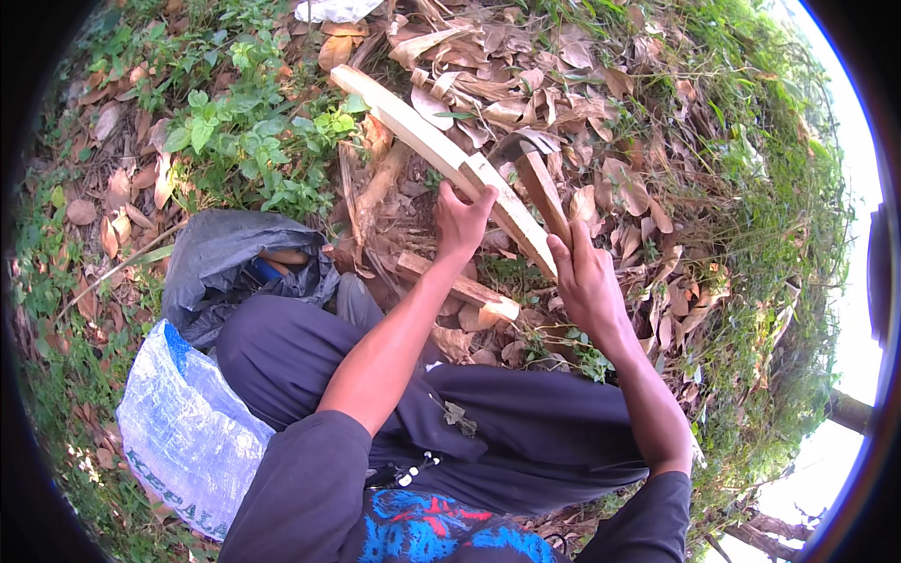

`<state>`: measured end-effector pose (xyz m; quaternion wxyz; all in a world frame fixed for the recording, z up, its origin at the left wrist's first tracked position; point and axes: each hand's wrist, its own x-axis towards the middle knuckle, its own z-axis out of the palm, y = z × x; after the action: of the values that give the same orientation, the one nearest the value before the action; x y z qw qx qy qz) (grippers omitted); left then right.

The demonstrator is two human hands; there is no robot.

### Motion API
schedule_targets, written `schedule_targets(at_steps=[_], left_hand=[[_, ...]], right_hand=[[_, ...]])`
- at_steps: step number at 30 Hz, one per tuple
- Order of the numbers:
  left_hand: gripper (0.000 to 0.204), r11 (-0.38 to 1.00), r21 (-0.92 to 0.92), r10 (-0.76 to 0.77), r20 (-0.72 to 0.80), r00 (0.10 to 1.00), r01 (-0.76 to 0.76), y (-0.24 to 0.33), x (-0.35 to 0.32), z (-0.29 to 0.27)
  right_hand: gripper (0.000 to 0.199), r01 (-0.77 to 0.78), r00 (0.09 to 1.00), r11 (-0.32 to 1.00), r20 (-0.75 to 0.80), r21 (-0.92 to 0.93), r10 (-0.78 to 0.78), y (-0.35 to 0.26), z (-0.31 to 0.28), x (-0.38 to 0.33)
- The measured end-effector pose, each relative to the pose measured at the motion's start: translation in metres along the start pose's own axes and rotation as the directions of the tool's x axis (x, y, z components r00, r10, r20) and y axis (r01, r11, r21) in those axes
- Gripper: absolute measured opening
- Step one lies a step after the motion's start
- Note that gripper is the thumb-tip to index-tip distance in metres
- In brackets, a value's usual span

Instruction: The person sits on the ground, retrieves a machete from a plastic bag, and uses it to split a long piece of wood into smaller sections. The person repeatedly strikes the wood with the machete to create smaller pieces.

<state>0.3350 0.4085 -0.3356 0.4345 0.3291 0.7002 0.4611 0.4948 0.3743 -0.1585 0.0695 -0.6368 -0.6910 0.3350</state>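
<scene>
The person is sitting on ground (713, 188) covered in dry leaves, knees spread, working a long pale wooden slat (427, 136). The slat is lying on a diagonal: its long axis is running from the upper left, where its far end is pointing toward the green weeds (253, 131), down to the lower right, where its near end is reaching the right hand. The left hand (460, 223) is closing its fingers around the slat's middle, gripping it from below. The right hand (587, 277) is wrapping shut around the brown wooden handle of a chopping tool (540, 183), whose darker head is sitting just beside the slat's upper edge; whether it is touching the wood is hard to tell. A shorter wood offcut (460, 286) is lying on the leaves under the left forearm. By the left knee, a dark plastic bag (225, 253) and a white woven sack (183, 432) are resting on the ground.
</scene>
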Motion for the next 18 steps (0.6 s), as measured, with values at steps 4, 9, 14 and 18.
schedule_targets(at_steps=[4,9,14,18], left_hand=[[0.076,0.998,0.066,-0.01,0.016,1.0,0.009,0.003,-0.003,-0.005],[0.072,0.999,0.039,0.019,0.024,1.0,-0.02,-0.002,0.002,0.0],[0.07,0.998,-0.025,-0.05,0.074,0.996,0.052,0.004,0.001,-0.005],[0.08,0.995,-0.037,-0.091,0.126,0.988,0.097,0.0,0.009,-0.014]], right_hand=[[0.026,-0.031,0.998,0.996,-0.058,0.088,0.036,0.014,-0.002,0.017],[0.035,0.121,0.986,0.99,-0.122,0.07,-0.112,0.065,0.028,0.055],[0.051,0.021,0.997,0.971,0.062,0.238,-0.036,0.072,0.048,0.068],[0.065,0.234,0.972,0.965,-0.045,0.122,-0.23,0.069,0.049,0.065]])
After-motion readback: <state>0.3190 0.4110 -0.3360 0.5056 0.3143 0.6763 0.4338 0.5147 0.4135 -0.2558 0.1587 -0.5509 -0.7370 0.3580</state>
